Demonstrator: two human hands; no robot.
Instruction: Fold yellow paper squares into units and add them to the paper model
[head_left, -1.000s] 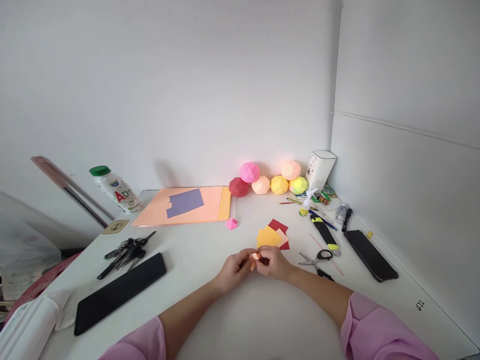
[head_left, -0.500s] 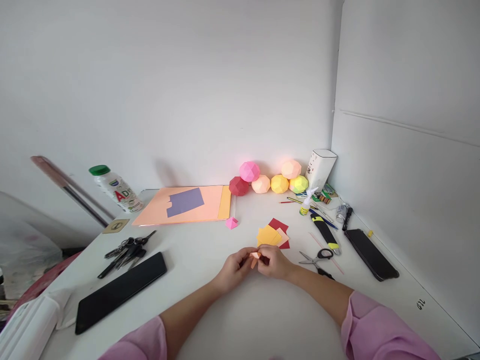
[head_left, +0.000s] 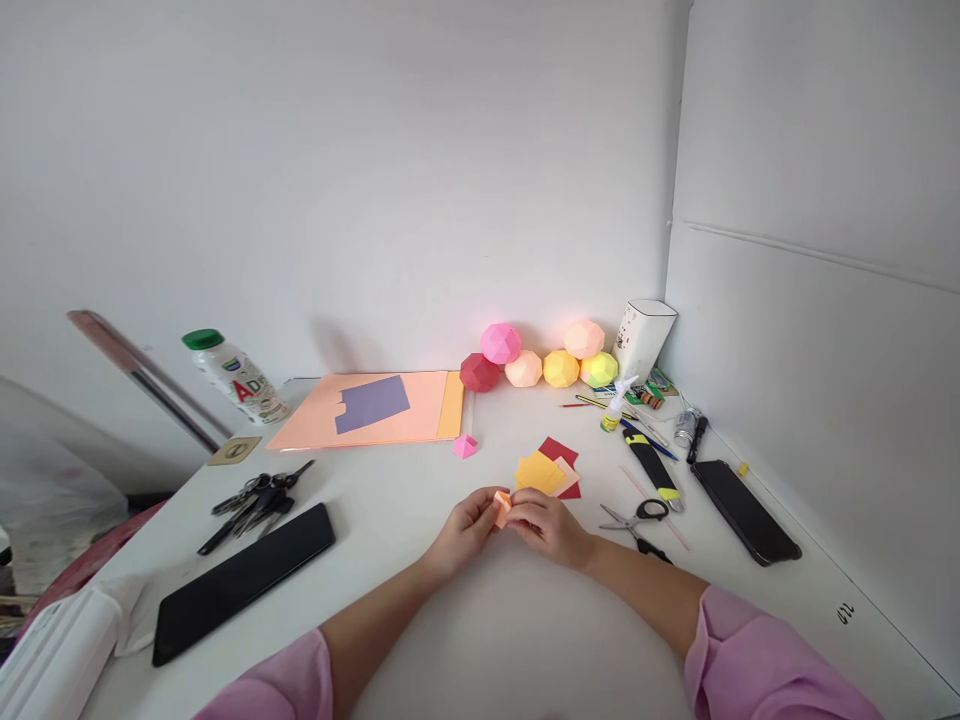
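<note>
A small folded piece of orange paper (head_left: 502, 509) is pinched between the fingertips of both hands, above the white table. My left hand (head_left: 466, 530) closes on its left side. From the right, my right hand (head_left: 551, 527) grips its edge with thumb and fingers; part of the paper is hidden by the fingers. Just beyond the hands lie yellow paper pieces (head_left: 537, 471), a peach piece (head_left: 565, 477) and red pieces (head_left: 559, 451), overlapping. A small pink folded paper shape (head_left: 465, 446) sits farther off to the left.
Scissors (head_left: 637, 519), a utility knife (head_left: 651, 466), a glue bottle (head_left: 614, 408) and a black phone (head_left: 744, 512) lie to the right. Faceted paper balls (head_left: 523, 369) stand along the wall. At left are orange sheets (head_left: 300, 417), keys (head_left: 259, 502), a black slab (head_left: 244, 580) and a bottle (head_left: 236, 380).
The orange paper has been turned in the fingers and shifted slightly left. My right hand's fingers have moved to a new grip on its side.
</note>
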